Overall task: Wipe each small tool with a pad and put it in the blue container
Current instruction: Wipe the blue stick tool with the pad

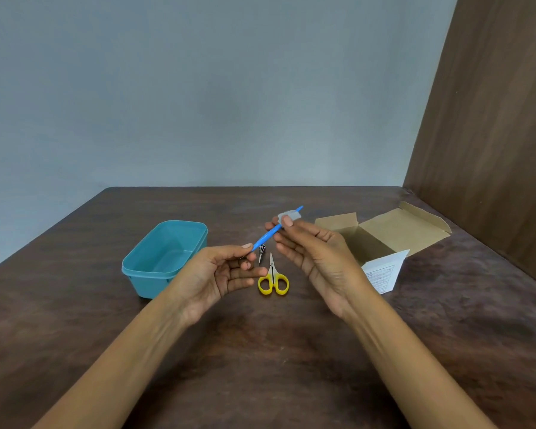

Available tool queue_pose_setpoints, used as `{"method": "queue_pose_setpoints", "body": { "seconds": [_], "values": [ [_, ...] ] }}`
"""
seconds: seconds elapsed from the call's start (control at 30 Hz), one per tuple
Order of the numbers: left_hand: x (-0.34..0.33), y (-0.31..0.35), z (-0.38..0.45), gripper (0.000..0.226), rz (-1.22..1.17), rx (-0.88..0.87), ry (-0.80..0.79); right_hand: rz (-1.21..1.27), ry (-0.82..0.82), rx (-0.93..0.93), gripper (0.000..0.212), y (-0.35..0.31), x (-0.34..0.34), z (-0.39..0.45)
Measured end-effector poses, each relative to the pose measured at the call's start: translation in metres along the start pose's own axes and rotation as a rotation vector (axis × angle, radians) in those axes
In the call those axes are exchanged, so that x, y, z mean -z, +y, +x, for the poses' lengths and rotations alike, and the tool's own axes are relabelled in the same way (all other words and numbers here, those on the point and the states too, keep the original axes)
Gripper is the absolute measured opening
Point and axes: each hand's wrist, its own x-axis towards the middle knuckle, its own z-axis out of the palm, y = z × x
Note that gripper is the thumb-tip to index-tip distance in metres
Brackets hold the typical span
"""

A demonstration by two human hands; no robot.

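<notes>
Both hands (pixel 217 274) (pixel 316 252) hold blue tool (pixel 268 236); leaflet (pixel 384 272) print unreadable.

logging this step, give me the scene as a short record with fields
left hand: pinches the near end of the blue tool
right hand: presses the pad around the tool near its far end
blue container: open, looks empty, left of the hands
scissors: yellow handles, flat on the table, untouched
cardboard box: open, on the right

An open cardboard box (pixel 393 235) sat at the right of the brown desk (pixel 260 351), a white printed leaflet (pixel 384 272) leaning against it.
</notes>
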Motion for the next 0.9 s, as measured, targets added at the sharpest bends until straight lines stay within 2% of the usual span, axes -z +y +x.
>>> {"method": "queue_pose_setpoints", "body": {
  "seconds": [0.17, 0.3, 0.5, 0.7, 0.8, 0.9],
  "values": [
    [-0.0007, 0.0013, -0.0009, 0.022, 0.041, 0.008, 0.006, -0.064, 0.043, 0.047, 0.012, 0.0009, 0.0000, 0.0000],
    [-0.0005, -0.0001, -0.0015, 0.017, 0.064, 0.008, -0.016, -0.038, 0.129, 0.084, 0.011, -0.0024, 0.0038, 0.0017],
    [0.0009, -0.0004, -0.0021, 0.016, 0.058, 0.018, -0.004, -0.081, 0.118, 0.028, 0.011, 0.0050, -0.0017, -0.0011],
    [-0.0016, -0.0009, -0.0034, 0.016, 0.068, 0.012, -0.025, -0.002, 0.200, 0.070, 0.009, -0.0002, 0.0010, 0.0017],
    [-0.0004, -0.0024, -0.0039, 0.020, 0.218, -0.087, -0.015, 0.025, 0.221, 0.073, 0.009, -0.0011, 0.0021, 0.0023],
    [-0.0010, -0.0071, -0.0040, 0.015, 0.497, -0.343, 0.081, 0.001, 0.216, 0.052, 0.011, 0.0001, 0.0013, 0.0015]
  ]
}}
